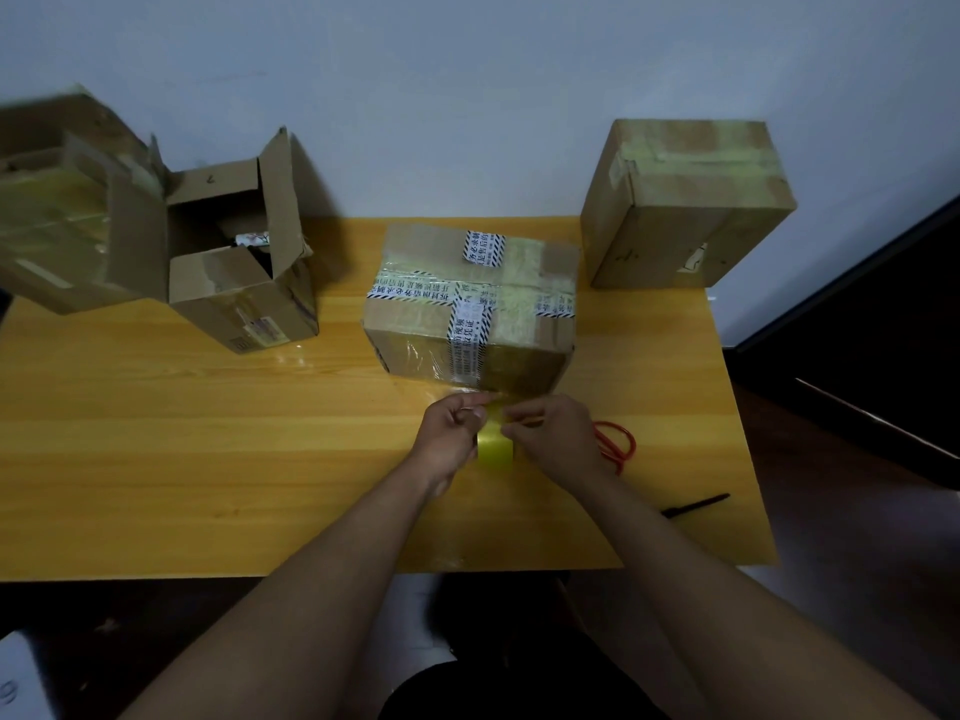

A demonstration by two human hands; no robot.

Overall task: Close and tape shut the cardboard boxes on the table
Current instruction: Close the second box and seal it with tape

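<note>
Both forearms reach forward; the left hand (451, 427) and right hand (551, 432), fingers curled, pinch the yellowish tape roll (495, 449) before the taped cardboard box (470, 309).

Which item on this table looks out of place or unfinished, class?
The small brown cardboard box at the left rear stands out: its top flaps are still open, unlike the taped central box. A tilted, blurred box at far left overhangs the wooden table.

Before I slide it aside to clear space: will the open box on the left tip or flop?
The open box probably slides flat, since its base rests on the table. Its raised flaps look thin and would likely flop. Its weight is unclear; the contents are barely visible.
</note>
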